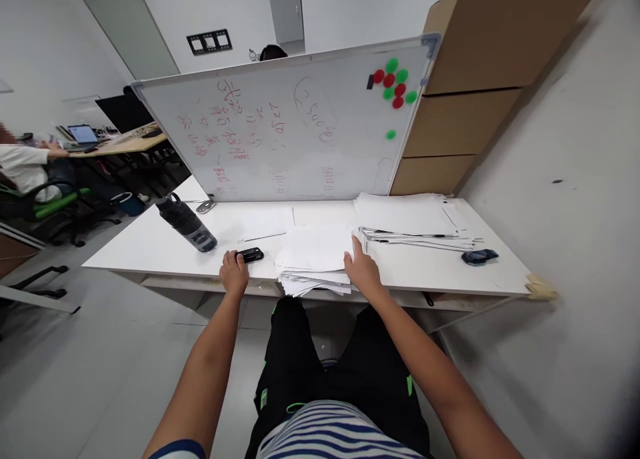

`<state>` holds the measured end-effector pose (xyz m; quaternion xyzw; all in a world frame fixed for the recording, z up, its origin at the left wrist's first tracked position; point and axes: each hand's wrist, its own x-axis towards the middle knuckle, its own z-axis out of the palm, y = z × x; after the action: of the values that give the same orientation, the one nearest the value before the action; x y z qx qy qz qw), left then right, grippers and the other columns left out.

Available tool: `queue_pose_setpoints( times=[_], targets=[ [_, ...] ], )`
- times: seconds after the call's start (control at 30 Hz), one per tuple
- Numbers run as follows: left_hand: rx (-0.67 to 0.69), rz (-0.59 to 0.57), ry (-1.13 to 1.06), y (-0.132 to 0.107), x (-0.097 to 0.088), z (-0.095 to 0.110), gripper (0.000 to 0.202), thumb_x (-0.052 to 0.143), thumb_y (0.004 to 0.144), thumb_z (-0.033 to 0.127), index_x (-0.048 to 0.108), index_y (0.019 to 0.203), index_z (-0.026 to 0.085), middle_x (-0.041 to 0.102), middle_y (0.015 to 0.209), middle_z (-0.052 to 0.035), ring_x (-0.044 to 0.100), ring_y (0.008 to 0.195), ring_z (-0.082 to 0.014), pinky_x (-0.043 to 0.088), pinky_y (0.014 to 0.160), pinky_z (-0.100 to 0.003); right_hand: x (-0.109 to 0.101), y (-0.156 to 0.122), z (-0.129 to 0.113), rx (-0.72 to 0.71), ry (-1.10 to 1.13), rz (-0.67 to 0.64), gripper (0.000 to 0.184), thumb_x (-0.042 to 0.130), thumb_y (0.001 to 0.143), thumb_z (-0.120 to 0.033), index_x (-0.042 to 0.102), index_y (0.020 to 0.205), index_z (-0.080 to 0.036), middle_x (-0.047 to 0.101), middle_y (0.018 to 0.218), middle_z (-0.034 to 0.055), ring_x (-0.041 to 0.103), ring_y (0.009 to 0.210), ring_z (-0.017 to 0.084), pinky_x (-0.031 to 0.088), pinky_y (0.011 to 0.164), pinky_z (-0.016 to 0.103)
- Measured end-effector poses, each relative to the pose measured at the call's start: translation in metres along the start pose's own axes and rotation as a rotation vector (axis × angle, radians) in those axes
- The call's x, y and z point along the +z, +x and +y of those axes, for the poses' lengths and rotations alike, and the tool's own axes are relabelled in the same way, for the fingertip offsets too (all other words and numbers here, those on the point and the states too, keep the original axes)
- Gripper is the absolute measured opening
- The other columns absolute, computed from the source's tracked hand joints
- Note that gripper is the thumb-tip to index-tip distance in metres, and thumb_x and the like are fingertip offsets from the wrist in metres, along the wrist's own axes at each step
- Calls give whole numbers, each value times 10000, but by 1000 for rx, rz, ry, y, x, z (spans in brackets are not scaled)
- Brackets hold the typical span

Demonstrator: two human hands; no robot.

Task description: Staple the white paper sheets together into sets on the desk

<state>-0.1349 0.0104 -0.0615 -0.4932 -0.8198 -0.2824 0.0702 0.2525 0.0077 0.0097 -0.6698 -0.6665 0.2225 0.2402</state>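
Observation:
My left hand [233,271] is closed around a small black stapler-like object [250,254] at the front edge of the white table [150,246]. My right hand [363,267] rests with fingers closed on the right side of a stack of white paper [313,256] at the table's front. A larger pile of white sheets [410,219] lies just to the right, behind my right hand.
A dark water bottle [187,222] lies tilted at the left. A whiteboard [290,129] with red writing and magnets leans at the table's back. A dark object [479,256] sits far right. Cardboard boxes [480,79] stand right. A person sits at a desk far left.

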Motion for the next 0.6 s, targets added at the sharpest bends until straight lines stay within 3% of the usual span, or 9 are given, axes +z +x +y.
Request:
queue_pose_setpoints(
  times=[0.07,0.17,0.27,0.33,0.47,0.6],
  targets=[
    [-1,-42,-24,4,-5,-1,465,256,1009,382,538,1316,177,501,1448,-159,457,1338,-270,380,1078,-426,-9,2,12,52,-52,33,683,354,988,-498,234,1567,-156,697,849,119,651,763,281,431,681,336],
    [-72,-170,-44,15,-16,-1,423,311,986,402,584,1249,215,581,1359,-145,497,1298,-298,415,1037,-464,-22,7,48,158,-50,134,717,310,986,-584,231,1559,-160,714,911,131,670,817,300,429,685,341],
    [-128,-210,7,30,-27,9,392,399,949,430,625,1200,231,506,1471,-132,344,1427,-358,351,1081,-548,-26,13,92,179,-95,191,607,313,1012,-450,288,1535,-144,717,976,147,669,869,303,417,697,344],
    [-67,-184,35,41,-27,23,395,423,941,428,628,1211,227,431,1544,-112,252,1479,-357,289,1121,-569,-23,15,115,169,-135,183,570,322,1007,-347,302,1532,-128,709,1049,175,664,882,295,409,694,343],
    [102,-277,62,67,-7,66,436,444,931,450,600,1270,223,478,1511,-109,281,1475,-324,306,1123,-526,-11,21,129,185,-137,243,584,308,996,-285,253,1556,-128,694,1105,187,650,832,263,392,658,325],
    [60,-380,69,97,36,108,561,421,933,530,551,1343,169,592,1373,-173,519,1303,-324,448,988,-445,-3,25,125,200,-162,314,577,303,995,-294,278,1545,-124,675,1138,178,633,799,242,370,629,310]
  ],
)
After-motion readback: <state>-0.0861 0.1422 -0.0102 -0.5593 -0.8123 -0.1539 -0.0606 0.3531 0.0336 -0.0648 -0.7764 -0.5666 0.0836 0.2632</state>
